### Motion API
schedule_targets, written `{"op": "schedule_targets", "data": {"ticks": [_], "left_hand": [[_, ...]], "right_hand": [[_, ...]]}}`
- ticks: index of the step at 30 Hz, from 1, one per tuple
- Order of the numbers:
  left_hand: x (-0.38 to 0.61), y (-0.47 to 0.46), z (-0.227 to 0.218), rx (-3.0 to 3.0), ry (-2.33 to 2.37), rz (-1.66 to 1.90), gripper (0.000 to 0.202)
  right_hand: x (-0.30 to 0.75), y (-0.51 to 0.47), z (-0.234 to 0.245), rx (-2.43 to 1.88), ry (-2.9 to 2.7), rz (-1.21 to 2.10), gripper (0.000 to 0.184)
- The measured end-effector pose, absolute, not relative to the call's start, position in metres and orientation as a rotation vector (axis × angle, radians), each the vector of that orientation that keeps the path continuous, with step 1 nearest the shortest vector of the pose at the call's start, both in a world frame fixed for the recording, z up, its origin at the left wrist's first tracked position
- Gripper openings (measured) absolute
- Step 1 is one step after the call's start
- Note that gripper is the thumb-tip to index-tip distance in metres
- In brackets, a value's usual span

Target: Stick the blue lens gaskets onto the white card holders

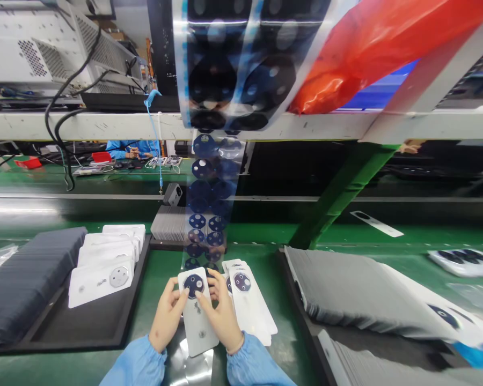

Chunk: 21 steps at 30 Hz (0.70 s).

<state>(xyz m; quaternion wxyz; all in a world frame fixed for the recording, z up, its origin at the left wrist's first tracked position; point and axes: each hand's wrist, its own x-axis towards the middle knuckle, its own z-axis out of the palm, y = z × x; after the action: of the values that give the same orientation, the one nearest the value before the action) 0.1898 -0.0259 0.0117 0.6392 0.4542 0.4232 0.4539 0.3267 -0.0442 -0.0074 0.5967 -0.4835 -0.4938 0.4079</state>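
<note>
Both my hands hold a white phone back cover (201,327) upright-tilted above the green bench, with a dark round camera sticker (194,285) near its top. My left hand (166,313) grips the cover's left edge, its thumb beside the round patch. My right hand (222,316) has its thumb on the cover just below the patch and its fingers behind the right edge. A clear strip of round dark stickers (204,214) hangs down behind the cover. Close to my right hand lies a small pile of white covers (253,303) with dark round patches.
Fanned white covers (100,279) lie on a black tray (84,327) at left, beside a dark stack (28,284). Another tray at right carries grey stacked sheets (346,289). A green post (342,198) and white shelf beam (306,127) stand ahead. A co-worker's hands (139,154) show beyond.
</note>
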Motion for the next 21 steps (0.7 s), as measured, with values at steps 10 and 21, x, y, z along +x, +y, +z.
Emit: {"op": "schedule_targets", "data": {"ticks": [10, 21], "left_hand": [[0.192, -0.024, 0.011, 1.010, 0.940, 1.058, 0.042], [0.185, -0.022, 0.019, 1.173, 0.845, 1.012, 0.033]], "right_hand": [[0.331, -0.045, -0.002, -1.098, -1.331, 0.873, 0.032], [0.317, -0.051, -0.010, -1.403, -1.649, 0.130, 0.083]]}}
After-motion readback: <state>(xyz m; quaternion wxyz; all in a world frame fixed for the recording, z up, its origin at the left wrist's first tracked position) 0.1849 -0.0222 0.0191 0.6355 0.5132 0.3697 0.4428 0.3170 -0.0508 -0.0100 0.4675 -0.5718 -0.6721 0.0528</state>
